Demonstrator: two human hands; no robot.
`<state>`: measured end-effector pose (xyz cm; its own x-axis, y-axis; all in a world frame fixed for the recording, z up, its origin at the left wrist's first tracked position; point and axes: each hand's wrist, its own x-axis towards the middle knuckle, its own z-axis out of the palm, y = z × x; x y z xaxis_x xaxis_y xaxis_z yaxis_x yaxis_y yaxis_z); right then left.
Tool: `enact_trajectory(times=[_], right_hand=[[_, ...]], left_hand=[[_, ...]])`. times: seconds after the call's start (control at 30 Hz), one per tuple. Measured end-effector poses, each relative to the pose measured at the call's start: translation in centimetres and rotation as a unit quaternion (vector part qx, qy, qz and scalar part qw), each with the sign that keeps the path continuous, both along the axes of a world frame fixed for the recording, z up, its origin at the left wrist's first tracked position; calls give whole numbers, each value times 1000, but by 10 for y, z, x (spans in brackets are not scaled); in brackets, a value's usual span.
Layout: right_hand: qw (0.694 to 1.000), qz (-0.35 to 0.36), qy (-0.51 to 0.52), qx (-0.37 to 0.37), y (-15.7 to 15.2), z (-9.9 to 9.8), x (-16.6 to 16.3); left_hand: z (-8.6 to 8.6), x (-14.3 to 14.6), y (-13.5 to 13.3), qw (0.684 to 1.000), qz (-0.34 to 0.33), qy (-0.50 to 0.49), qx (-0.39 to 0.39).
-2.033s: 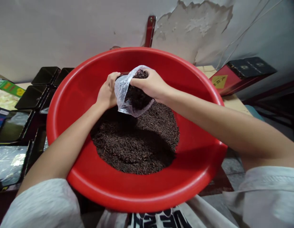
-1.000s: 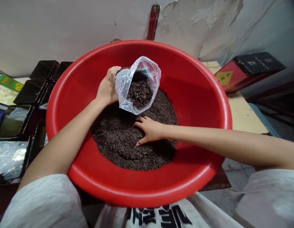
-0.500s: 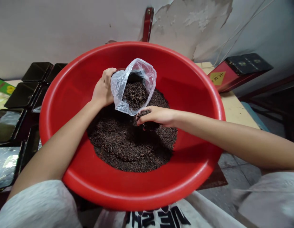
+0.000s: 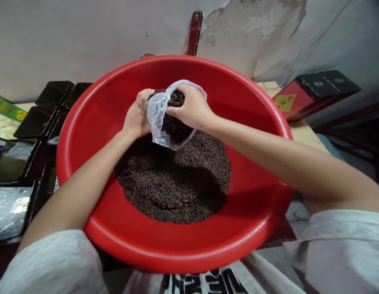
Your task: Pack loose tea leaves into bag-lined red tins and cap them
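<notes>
The red basin (image 4: 253, 228) sits close before me, with dark leaves (image 4: 173, 183) heaped in its middle. Black trays (image 4: 39, 118) lie to the left and a red box (image 4: 299, 98) sits far right. At the heap's far edge my left hand (image 4: 137, 116) grips the rim of the clear bag (image 4: 160, 118). My right hand (image 4: 189, 108), down on the heap half a second ago, is now at the bag's mouth, closed on a handful of dark leaves and covering the opening.

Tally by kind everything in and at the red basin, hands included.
red basin: 1
clear plastic bag: 1
heap of dark loose leaves: 1
hands: 2 (left hand, right hand)
Total: 5
</notes>
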<state>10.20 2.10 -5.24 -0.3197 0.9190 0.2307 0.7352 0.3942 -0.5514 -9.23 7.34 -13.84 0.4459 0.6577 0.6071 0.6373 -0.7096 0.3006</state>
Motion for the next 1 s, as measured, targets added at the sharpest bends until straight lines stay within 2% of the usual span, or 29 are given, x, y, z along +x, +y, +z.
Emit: enact_trajectory(times=[0.07, 0.13, 0.27, 0.37, 0.47, 0.53, 0.63, 0.73, 0.8, 0.87, 1.0], right_hand=[[995, 12, -96, 27, 7, -10, -7], [984, 37, -172, 8, 10, -17, -12], [976, 74, -201, -37, 0, -15, -11], [979, 83, -179, 44, -22, -1, 0], [973, 115, -163, 120, -54, 3, 15], [962, 176, -176, 113, -73, -8, 24], [934, 278, -226, 12, -88, -44, 34], [931, 257, -256, -26, -84, -73, 40], [942, 222, -250, -44, -76, -80, 42], [952, 194, -233, -47, -68, -77, 43], [967, 161, -195, -6, -56, -61, 44]], left_hand=[[1, -1, 1, 1000, -2, 13, 6], [2, -1, 1, 999, -13, 23, 20], [3, 0, 0, 999, -15, 23, 29], [1, 0, 0, 999, 34, -6, 7], [1, 0, 0, 999, 39, -22, 4], [3, 1, -3, 999, 33, -23, -7], [12, 6, -11, 997, 54, -11, -53], [23, 12, -18, 992, 78, -16, -98], [30, 15, -19, 990, 84, -44, -101], [40, 15, -19, 989, 89, -75, -86], [64, 11, -24, 981, 100, -155, -60]])
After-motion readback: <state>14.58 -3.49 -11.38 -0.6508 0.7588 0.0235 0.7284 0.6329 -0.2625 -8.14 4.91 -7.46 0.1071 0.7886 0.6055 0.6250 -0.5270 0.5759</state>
